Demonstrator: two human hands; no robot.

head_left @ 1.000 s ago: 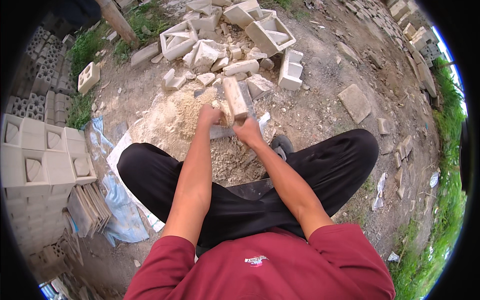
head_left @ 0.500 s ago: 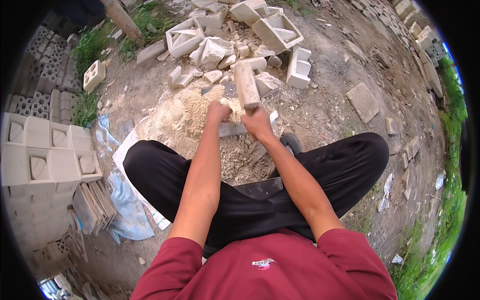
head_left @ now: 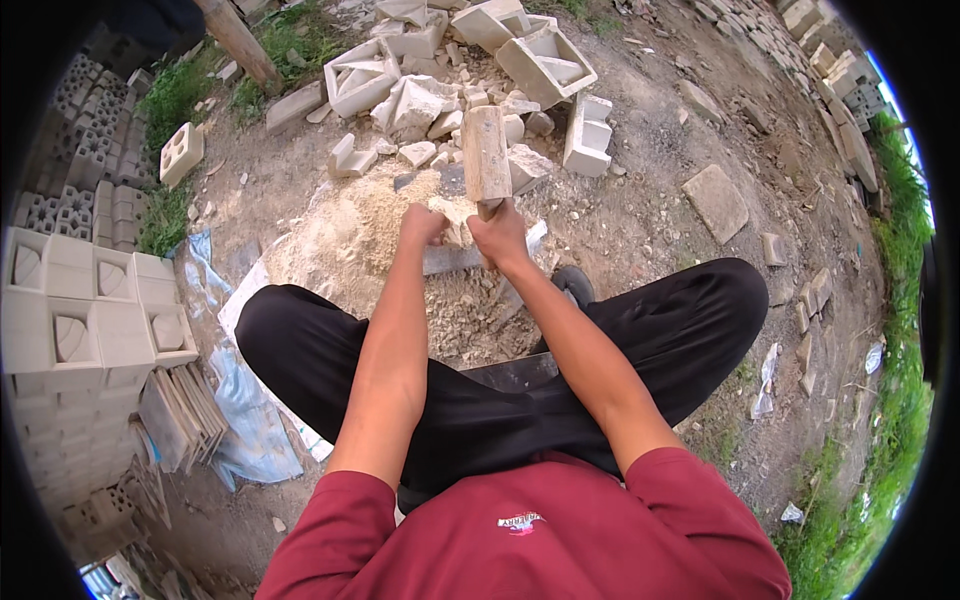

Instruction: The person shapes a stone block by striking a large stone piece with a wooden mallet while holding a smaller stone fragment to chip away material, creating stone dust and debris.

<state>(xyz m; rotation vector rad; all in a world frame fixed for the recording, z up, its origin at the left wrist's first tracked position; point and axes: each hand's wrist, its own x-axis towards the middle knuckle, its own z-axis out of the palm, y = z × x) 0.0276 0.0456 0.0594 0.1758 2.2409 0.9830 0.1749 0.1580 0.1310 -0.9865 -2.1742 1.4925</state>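
Observation:
My right hand (head_left: 498,233) is wrapped round the handle of a wooden mallet. The worn, blocky mallet head (head_left: 487,155) points away from me, above the rubble. Just to the left, my left hand (head_left: 424,225) is closed, its curled fingers at the edge of a pale broken block chunk (head_left: 456,218); the fingertips are partly hidden. Beneath both hands lies a grey slab (head_left: 450,261), with crushed pale grit (head_left: 340,225) heaped to its left. Darker crumbs (head_left: 465,320) cover the ground between my legs.
Broken cream blocks (head_left: 415,105) pile up beyond my hands. Stacked blocks (head_left: 75,300) and leaning boards (head_left: 180,415) stand at left, beside a blue plastic sheet (head_left: 250,420). A flat slab (head_left: 716,203) lies at right. A wooden post (head_left: 240,45) rises at far left.
The mallet head has swung slightly away from me and its tilt has changed. More of the pale chunk shows between my hands. The whole view has shifted a little.

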